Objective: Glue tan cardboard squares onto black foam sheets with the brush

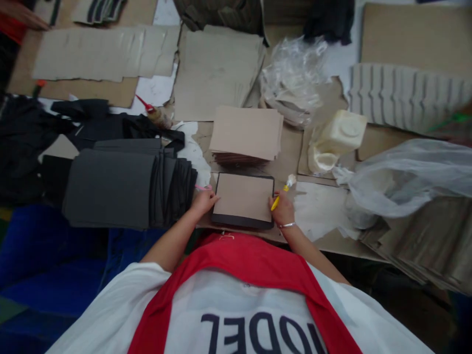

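A tan cardboard sheet (243, 196) lies on a slightly larger black sheet (241, 221), whose dark border shows most along the near side. My left hand (204, 202) pinches the left edge of the cardboard. At the opposite edge, my right hand (283, 210) is closed around a yellow-handled brush (280, 198), with its fingertips touching the cardboard. White paste coats the brush head, which points away from me. Just behind my left hand is a small pink item (203, 187), partly hidden and too small to identify.
Tan sheets (245, 132) are stacked straight ahead, and black sheets (110, 187) to the left. A cut-open whitish jug (341, 135) stands to the right, near clear plastic (413, 174). A red-tipped bottle (157, 115) lies beyond the black stack. Another person's hand (27, 14) shows at far left.
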The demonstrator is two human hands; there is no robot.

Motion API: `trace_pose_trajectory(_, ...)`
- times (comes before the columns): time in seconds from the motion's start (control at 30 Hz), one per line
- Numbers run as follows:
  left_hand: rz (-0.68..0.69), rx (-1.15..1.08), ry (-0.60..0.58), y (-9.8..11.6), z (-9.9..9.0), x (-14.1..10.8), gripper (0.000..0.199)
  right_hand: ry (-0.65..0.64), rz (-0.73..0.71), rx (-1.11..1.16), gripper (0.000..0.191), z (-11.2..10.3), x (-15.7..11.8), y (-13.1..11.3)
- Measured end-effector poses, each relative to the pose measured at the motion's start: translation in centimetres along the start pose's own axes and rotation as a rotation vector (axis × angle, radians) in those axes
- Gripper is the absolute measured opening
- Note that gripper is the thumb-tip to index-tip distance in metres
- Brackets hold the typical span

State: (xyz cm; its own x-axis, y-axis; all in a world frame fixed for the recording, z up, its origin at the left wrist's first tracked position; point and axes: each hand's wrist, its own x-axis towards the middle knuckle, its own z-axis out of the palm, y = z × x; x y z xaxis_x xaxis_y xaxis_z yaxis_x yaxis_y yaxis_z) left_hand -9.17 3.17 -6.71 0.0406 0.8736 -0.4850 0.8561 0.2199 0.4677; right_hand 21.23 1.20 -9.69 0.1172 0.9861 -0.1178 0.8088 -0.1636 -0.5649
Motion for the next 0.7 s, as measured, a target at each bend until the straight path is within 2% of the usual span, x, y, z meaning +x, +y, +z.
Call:
trace_pose_trajectory(0.27, 0.051, 0.083, -0.032, -0.3, -0.4, 0.1, 0.031, -0.022, -0.027, -0.032, 0.032, 0.0, -0.1, -0.3)
trace_pose_trajectory(0.43, 0.044, 0.159, -0.096, 0.0, -1.1, -0.2, 0.032, -0.013, -0.075, -0.081, 0.029, 0.1, -0.2, -0.7)
trace_pose_trajectory(0.47, 0.039, 0.194, -0.087, 0.5, -1.2, -0.4, 0.031, -0.011, -0.08, -0.11, 0.029, 0.0, -0.2, -0.9)
trace_pose_trajectory(0.53, 0.048, 0.29, 0.002, 1.7, -1.2, -1.0, 0.028, -0.013, -0.087, -0.2, 0.03, -0.5, -0.3, -1.2)
trace_pose_trajectory(0.6, 0.144, 0.385, 0.087, 3.3, -0.6, -1.7, 0.032, -0.023, -0.091, -0.303, 0.032, -1.8, -0.2, -1.6)
trace_pose_trajectory(0.63, 0.228, 0.422, 0.089, 4.0, -0.2, -2.1, 0.037, -0.022, -0.092, -0.34, 0.033, -2.6, -0.1, -1.7)
trace_pose_trajectory(0.7, 0.413, 0.476, 0.007, 5.1, 0.9, -2.5, 0.047, 0.008, -0.091, -0.349, 0.038, -4.7, 0.0, -2.2)
